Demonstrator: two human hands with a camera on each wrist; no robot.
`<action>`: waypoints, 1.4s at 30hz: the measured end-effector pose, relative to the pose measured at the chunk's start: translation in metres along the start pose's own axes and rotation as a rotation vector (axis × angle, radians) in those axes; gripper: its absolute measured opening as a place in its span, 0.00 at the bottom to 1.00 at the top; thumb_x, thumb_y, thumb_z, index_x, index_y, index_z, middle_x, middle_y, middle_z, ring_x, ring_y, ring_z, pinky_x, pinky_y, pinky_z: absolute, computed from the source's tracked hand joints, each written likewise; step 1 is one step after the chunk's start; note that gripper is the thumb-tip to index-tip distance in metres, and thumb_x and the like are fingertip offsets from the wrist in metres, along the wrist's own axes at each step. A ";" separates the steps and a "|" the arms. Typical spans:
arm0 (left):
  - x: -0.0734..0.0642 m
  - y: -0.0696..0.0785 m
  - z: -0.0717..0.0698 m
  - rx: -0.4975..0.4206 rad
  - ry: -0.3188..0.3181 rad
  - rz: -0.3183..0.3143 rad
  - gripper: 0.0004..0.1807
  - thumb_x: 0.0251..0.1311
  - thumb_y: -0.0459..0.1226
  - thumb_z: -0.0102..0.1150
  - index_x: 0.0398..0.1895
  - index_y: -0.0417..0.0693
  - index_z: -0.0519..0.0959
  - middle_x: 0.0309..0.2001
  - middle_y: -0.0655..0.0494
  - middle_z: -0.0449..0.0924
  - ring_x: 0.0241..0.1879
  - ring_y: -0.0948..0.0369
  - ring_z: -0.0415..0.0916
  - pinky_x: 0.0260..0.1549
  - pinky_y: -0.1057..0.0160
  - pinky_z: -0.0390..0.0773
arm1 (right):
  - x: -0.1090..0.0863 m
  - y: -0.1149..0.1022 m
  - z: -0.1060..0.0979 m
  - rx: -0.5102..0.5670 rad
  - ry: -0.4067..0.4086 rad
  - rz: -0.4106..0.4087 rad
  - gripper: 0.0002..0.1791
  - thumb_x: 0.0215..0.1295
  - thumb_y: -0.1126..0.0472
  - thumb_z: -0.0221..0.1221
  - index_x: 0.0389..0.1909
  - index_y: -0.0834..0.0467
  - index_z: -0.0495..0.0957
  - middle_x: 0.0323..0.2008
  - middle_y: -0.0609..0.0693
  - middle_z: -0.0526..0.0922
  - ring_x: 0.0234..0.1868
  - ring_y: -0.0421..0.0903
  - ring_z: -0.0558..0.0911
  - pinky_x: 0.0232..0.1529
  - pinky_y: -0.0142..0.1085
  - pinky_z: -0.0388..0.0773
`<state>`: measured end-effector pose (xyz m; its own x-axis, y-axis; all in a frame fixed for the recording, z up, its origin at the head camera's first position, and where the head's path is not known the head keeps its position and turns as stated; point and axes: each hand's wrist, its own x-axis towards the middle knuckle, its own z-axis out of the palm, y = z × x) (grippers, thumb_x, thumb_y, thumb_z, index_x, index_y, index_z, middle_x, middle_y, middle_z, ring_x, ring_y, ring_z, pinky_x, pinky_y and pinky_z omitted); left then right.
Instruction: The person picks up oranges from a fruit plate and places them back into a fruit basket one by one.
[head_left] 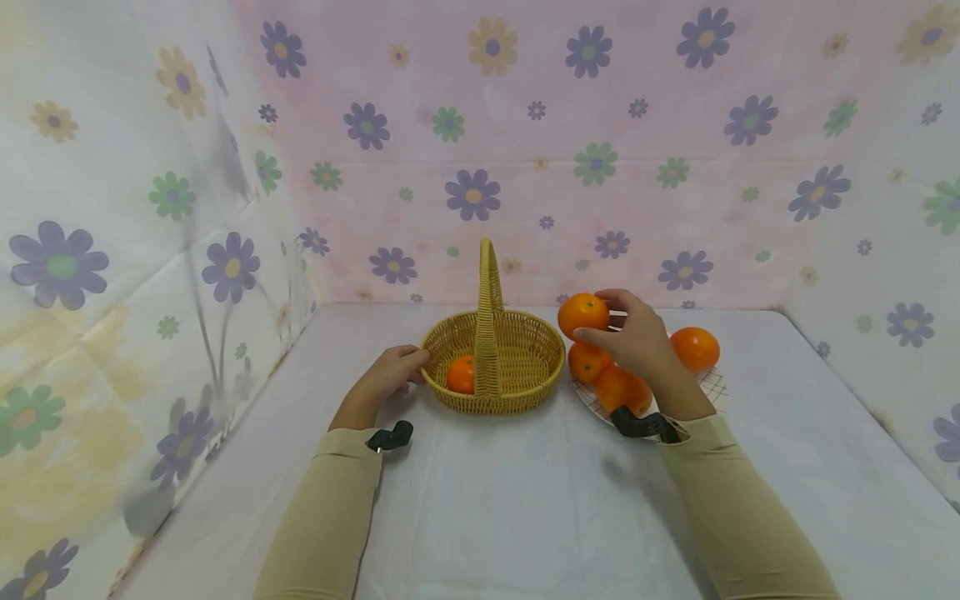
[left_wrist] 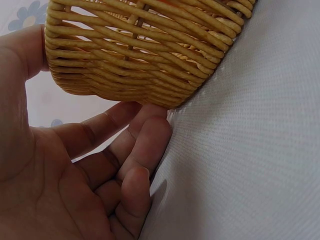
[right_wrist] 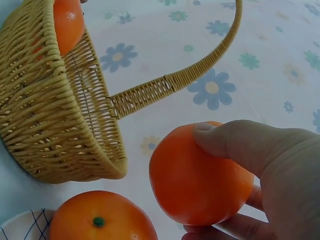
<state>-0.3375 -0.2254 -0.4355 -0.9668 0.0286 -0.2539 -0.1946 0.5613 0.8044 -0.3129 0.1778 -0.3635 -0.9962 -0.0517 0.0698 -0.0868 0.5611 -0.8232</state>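
A yellow wicker basket (head_left: 525, 398) with a tall handle stands on the table, one orange (head_left: 461, 375) inside it at the left. My left hand (head_left: 392, 371) holds the basket's left side; in the left wrist view its thumb reaches the upper wall and bent fingers (left_wrist: 150, 135) touch low down. To the right of the basket, my right hand (head_left: 637, 337) grips another orange (right_wrist: 197, 175) between thumb and fingers. That fruit is raised over a plate (head_left: 588, 404), just above a second orange (head_left: 587, 362). The plate's middle is partly covered by my right hand and wrist.
The plate, white with a crossed-line pattern, also bears a reddish-orange fruit (head_left: 624, 390) in front and an orange fruit (head_left: 695, 349) at the right. A white cloth covers the table (head_left: 487, 500). Flowered cloth (head_left: 420, 150) hangs behind and at both sides.
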 end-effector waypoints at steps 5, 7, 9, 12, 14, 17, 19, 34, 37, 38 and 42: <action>-0.001 0.001 -0.001 -0.002 0.004 -0.005 0.29 0.68 0.54 0.51 0.64 0.48 0.78 0.49 0.51 0.84 0.49 0.55 0.79 0.41 0.63 0.75 | 0.000 -0.003 0.007 -0.009 -0.016 -0.027 0.47 0.57 0.39 0.73 0.74 0.48 0.65 0.71 0.54 0.71 0.69 0.59 0.75 0.67 0.58 0.73; -0.002 0.002 -0.001 -0.002 0.004 -0.006 0.29 0.68 0.54 0.51 0.64 0.48 0.77 0.49 0.50 0.84 0.49 0.55 0.79 0.41 0.63 0.75 | 0.000 -0.003 0.009 -0.010 -0.024 -0.038 0.47 0.57 0.39 0.73 0.74 0.48 0.65 0.71 0.54 0.72 0.69 0.59 0.75 0.66 0.58 0.73; -0.002 0.003 -0.001 0.001 0.004 -0.004 0.29 0.68 0.54 0.51 0.65 0.47 0.77 0.48 0.51 0.84 0.49 0.55 0.79 0.41 0.63 0.75 | 0.000 -0.003 0.012 -0.016 -0.028 -0.048 0.47 0.57 0.39 0.73 0.74 0.48 0.66 0.70 0.54 0.72 0.68 0.59 0.76 0.66 0.58 0.74; -0.002 0.003 -0.001 0.005 0.004 0.000 0.29 0.67 0.54 0.51 0.64 0.47 0.78 0.48 0.51 0.85 0.48 0.56 0.79 0.39 0.64 0.75 | 0.000 -0.003 0.015 -0.026 -0.036 -0.063 0.47 0.56 0.38 0.73 0.74 0.48 0.65 0.70 0.54 0.73 0.68 0.58 0.77 0.65 0.58 0.75; -0.002 0.003 -0.001 0.008 0.006 0.002 0.29 0.67 0.54 0.51 0.64 0.47 0.78 0.47 0.51 0.85 0.48 0.56 0.79 0.39 0.64 0.75 | 0.000 -0.003 0.017 -0.030 -0.039 -0.067 0.47 0.56 0.38 0.73 0.74 0.48 0.66 0.69 0.54 0.73 0.67 0.58 0.77 0.65 0.57 0.75; -0.001 0.002 0.000 0.008 0.006 0.001 0.29 0.67 0.54 0.51 0.64 0.46 0.78 0.47 0.51 0.85 0.47 0.56 0.79 0.38 0.64 0.75 | 0.000 -0.003 0.020 -0.025 -0.042 -0.066 0.46 0.57 0.39 0.73 0.74 0.48 0.66 0.69 0.53 0.73 0.67 0.57 0.78 0.65 0.56 0.76; -0.001 0.002 0.000 0.007 0.005 0.000 0.29 0.67 0.54 0.51 0.64 0.46 0.77 0.48 0.51 0.85 0.48 0.56 0.79 0.39 0.64 0.75 | 0.000 -0.004 0.021 -0.019 -0.044 -0.071 0.46 0.57 0.40 0.74 0.73 0.48 0.67 0.69 0.53 0.74 0.66 0.57 0.78 0.64 0.56 0.76; -0.001 0.002 -0.001 0.016 0.001 -0.014 0.30 0.67 0.54 0.51 0.65 0.47 0.77 0.50 0.50 0.84 0.49 0.56 0.79 0.41 0.63 0.76 | -0.005 -0.008 0.034 -0.009 -0.081 -0.104 0.43 0.58 0.44 0.74 0.72 0.47 0.67 0.68 0.52 0.74 0.66 0.57 0.79 0.61 0.54 0.79; -0.001 0.002 0.000 0.019 0.002 -0.010 0.30 0.67 0.54 0.51 0.64 0.46 0.77 0.49 0.50 0.84 0.49 0.56 0.79 0.40 0.64 0.76 | -0.006 -0.009 0.037 -0.008 -0.091 -0.127 0.43 0.58 0.45 0.74 0.72 0.48 0.68 0.67 0.52 0.74 0.65 0.57 0.80 0.60 0.54 0.80; -0.001 0.002 0.000 0.018 0.002 -0.009 0.29 0.67 0.54 0.51 0.64 0.46 0.77 0.49 0.50 0.84 0.48 0.56 0.79 0.40 0.64 0.75 | -0.007 -0.009 0.037 -0.007 -0.095 -0.132 0.43 0.58 0.45 0.74 0.72 0.48 0.68 0.67 0.52 0.75 0.65 0.56 0.80 0.60 0.53 0.80; 0.000 0.001 0.000 0.014 0.003 -0.008 0.29 0.67 0.53 0.51 0.64 0.46 0.78 0.49 0.50 0.85 0.48 0.56 0.79 0.39 0.64 0.75 | -0.008 -0.011 0.039 -0.019 -0.102 -0.148 0.43 0.58 0.45 0.74 0.72 0.49 0.68 0.66 0.52 0.75 0.64 0.56 0.80 0.60 0.53 0.80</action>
<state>-0.3381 -0.2243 -0.4347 -0.9657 0.0218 -0.2588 -0.2001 0.5730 0.7948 -0.3038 0.1395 -0.3772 -0.9673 -0.2173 0.1309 -0.2330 0.5569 -0.7972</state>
